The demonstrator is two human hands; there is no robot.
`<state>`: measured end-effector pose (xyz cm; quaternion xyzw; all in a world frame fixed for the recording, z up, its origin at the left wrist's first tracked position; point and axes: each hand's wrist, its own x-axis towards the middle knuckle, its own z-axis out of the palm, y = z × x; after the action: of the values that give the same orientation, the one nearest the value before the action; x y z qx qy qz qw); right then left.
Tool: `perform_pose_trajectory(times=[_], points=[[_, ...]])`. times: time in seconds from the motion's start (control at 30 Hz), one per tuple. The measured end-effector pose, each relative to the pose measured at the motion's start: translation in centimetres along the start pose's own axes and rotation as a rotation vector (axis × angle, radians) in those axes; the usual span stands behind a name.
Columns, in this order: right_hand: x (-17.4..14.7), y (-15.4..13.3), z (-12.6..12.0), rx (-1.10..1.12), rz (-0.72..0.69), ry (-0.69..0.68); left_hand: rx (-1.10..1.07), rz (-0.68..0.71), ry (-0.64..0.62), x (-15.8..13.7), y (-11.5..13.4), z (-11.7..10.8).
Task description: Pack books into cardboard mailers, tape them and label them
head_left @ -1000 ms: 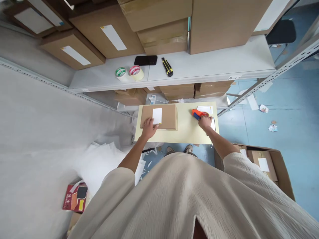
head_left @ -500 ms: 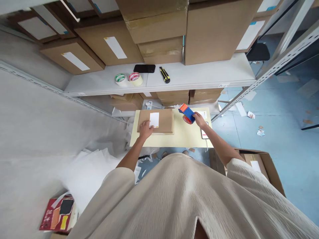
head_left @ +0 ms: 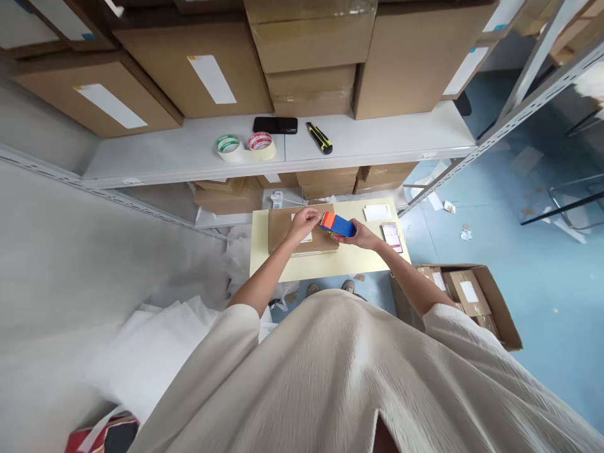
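My right hand grips a blue and orange tape dispenser, its orange end pointing left. Close to that orange end is my left hand, its fingers drawn together; whether they pinch the tape's loose end is too small to tell. Both hands are above a flat brown cardboard box, which lies on the pale yellow tabletop. A white label on the box is partly covered by my left hand.
A phone and white labels lie on the table's right side. The shelf ahead bears two tape rolls, a black phone, a utility knife and cartons. An open carton stands at right on the floor.
My left hand has lifted off the box and moved right to the dispenser. My right hand has brought the dispenser left, over the box, and turned its orange end leftward. The view has shifted.
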<state>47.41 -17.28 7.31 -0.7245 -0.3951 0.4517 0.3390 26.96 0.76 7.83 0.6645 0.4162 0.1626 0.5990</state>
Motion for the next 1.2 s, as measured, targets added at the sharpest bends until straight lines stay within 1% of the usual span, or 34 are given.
perform_pose_trajectory(times=[0.07,0.2,0.27,0.33,0.43,0.5,0.6,0.7,0.8,0.9,1.0,1.1,1.13,1.2], points=[[-0.6,-0.2,1.0,-0.051,0.034,0.036,0.014,-0.005,-0.02,0.2,-0.8,-0.5],[-1.8,-0.5,2.7,-0.218,0.087,0.129,0.09,-0.075,-0.03,1.0,-2.4,-1.1],[-2.3,-0.8,3.2,-0.329,0.092,0.189,0.125,-0.09,-0.055,1.6,-2.6,-1.1],[-2.8,-1.2,3.4,-0.422,0.084,0.241,0.15,-0.087,-0.094,2.3,-2.2,-0.9],[-3.7,-1.3,3.0,-0.506,0.074,0.291,0.182,-0.083,-0.145,3.5,-0.9,-0.4],[-4.7,-0.6,2.2,-0.535,0.077,0.315,0.198,-0.086,-0.158,4.4,0.1,-0.1],[-6.9,1.6,0.7,-0.559,0.102,0.346,0.214,-0.091,-0.125,5.6,1.5,-0.1],[-9.9,4.9,-0.7,-0.519,0.19,0.381,0.266,-0.106,-0.102,6.2,2.6,0.3],[-12.4,8.0,-1.2,-0.377,0.282,0.37,0.378,-0.126,-0.153,6.2,3.4,2.2],[-13.5,10.5,-0.6,-0.277,0.31,0.347,0.568,-0.099,-0.172,6.7,4.2,5.3],[-13.2,12.8,0.9,-0.146,0.325,0.31,0.806,-0.05,-0.191,8.0,5.2,8.4],[-12.4,15.0,2.9,0.058,0.325,0.272,1.01,-0.013,-0.258,9.6,5.6,10.7],[-12.1,15.5,3.6,0.118,0.329,0.27,1.048,-0.007,-0.278,10.1,5.5,11.2],[-11.6,16.2,5.0,0.207,0.35,0.27,1.04,0.022,-0.293,11.0,4.9,12.2]])
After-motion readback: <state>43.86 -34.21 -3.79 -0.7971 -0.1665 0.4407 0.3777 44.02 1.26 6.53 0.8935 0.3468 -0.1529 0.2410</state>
